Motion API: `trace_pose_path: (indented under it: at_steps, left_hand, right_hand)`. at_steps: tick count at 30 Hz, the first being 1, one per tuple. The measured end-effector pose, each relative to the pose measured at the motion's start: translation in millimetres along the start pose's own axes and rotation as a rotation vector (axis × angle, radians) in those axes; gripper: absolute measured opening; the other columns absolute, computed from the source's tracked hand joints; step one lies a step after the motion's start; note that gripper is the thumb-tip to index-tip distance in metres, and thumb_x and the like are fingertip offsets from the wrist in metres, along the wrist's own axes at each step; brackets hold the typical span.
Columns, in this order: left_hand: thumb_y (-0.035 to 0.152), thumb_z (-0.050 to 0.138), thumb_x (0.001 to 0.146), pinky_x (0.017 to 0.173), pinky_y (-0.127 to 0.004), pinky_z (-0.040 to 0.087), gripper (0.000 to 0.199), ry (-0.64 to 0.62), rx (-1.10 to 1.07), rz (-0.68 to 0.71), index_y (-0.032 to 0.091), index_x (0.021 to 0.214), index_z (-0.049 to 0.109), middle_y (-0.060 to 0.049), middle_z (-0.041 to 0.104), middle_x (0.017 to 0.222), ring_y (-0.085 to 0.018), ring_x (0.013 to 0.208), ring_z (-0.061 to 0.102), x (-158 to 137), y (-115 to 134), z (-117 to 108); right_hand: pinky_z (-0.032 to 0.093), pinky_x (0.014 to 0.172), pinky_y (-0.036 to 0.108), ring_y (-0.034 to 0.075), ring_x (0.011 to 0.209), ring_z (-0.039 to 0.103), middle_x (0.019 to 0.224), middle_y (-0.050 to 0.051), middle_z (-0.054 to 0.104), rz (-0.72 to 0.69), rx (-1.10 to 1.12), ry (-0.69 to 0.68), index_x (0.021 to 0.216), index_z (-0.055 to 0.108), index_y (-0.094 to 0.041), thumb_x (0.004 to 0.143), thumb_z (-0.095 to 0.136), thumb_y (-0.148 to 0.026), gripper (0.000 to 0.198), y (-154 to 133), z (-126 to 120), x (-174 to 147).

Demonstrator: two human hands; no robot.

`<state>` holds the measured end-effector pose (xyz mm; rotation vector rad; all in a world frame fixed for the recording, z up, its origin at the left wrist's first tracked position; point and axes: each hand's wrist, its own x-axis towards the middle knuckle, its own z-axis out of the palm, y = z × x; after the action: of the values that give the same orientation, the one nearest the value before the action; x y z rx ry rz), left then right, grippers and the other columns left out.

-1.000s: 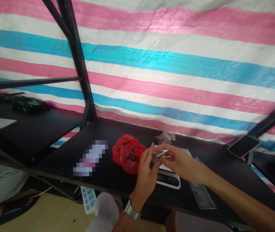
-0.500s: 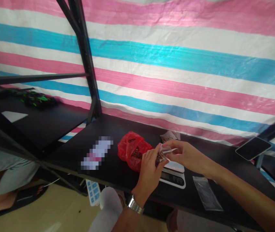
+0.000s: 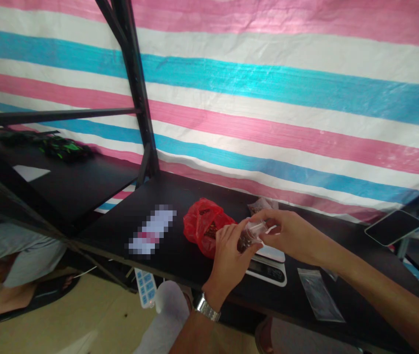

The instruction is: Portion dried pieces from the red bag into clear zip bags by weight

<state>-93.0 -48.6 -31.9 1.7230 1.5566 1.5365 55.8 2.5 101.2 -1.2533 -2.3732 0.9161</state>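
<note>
My left hand (image 3: 230, 253) is closed round a small clear plastic bag (image 3: 245, 241) holding dark brown bits, just above the scale. At the bag's mouth, the fingers of my right hand (image 3: 274, 227) grip a clear, cup-like plastic piece (image 3: 256, 226); its exact kind is hard to make out. Beneath both hands lies a white digital scale (image 3: 281, 276), partly covered by them. Touching or close beside my left fingers is a red plastic bag (image 3: 201, 225), its mouth showing similar brown bits. A filled clear bag (image 3: 263, 204) lies behind my right hand.
A flat clear zip bag (image 3: 320, 295) lies on the black table (image 3: 180, 187) to the right. A phone (image 3: 394, 227) is at the far right. On the left are a blurred-out sheet (image 3: 152, 231), a metal post (image 3: 139, 88) and another person's leg (image 3: 28, 260).
The view has shifted slightly, moving the tabletop things a little to the right. Both hands keep their holds, and the clear cup-like piece is tilted a bit differently at the bag's mouth.
</note>
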Motion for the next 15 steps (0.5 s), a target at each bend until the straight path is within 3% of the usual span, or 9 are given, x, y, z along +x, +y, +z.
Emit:
trace_pose_path:
  at_steps: [6, 10, 15]
  left_hand:
    - [0.031, 0.077, 0.091, 0.108, -0.043, 0.05, 0.044, 0.025, -0.327, -0.088, 0.026, 0.134, 0.068, -0.008, 0.073, 0.133, -0.027, 0.123, 0.066, -1.4, 0.7, -5.4]
    - [0.032, 0.077, 0.089, 0.101, -0.038, 0.055, 0.037, 0.065, -0.458, -0.157, 0.023, 0.125, 0.074, -0.007, 0.078, 0.122, -0.024, 0.113, 0.072, -2.1, 2.6, -7.4]
    - [0.039, 0.073, 0.092, 0.097, -0.035, 0.057, 0.033, 0.186, -0.507, -0.189, 0.021, 0.12, 0.075, -0.008, 0.08, 0.115, -0.023, 0.106, 0.075, -1.6, -2.9, -18.2]
  right_hand:
    - [0.059, 0.079, 0.031, 0.021, 0.091, 0.076, 0.103, 0.005, 0.081, -0.09, 0.066, -0.049, 0.109, 0.075, -0.022, 0.08, 0.065, -0.017, 0.031, -7.5, -4.1, 1.2]
    - [0.06, 0.078, 0.032, 0.02, 0.09, 0.076, 0.105, 0.005, 0.08, -0.106, 0.132, -0.085, 0.107, 0.072, -0.023, 0.083, 0.066, -0.023, 0.025, -5.5, -2.8, 2.7]
    - [0.06, 0.081, 0.034, 0.02, 0.092, 0.076, 0.106, 0.004, 0.079, -0.083, 0.211, 0.067, 0.115, 0.068, -0.023, 0.085, 0.067, -0.027, 0.031, 0.7, -1.0, 11.9]
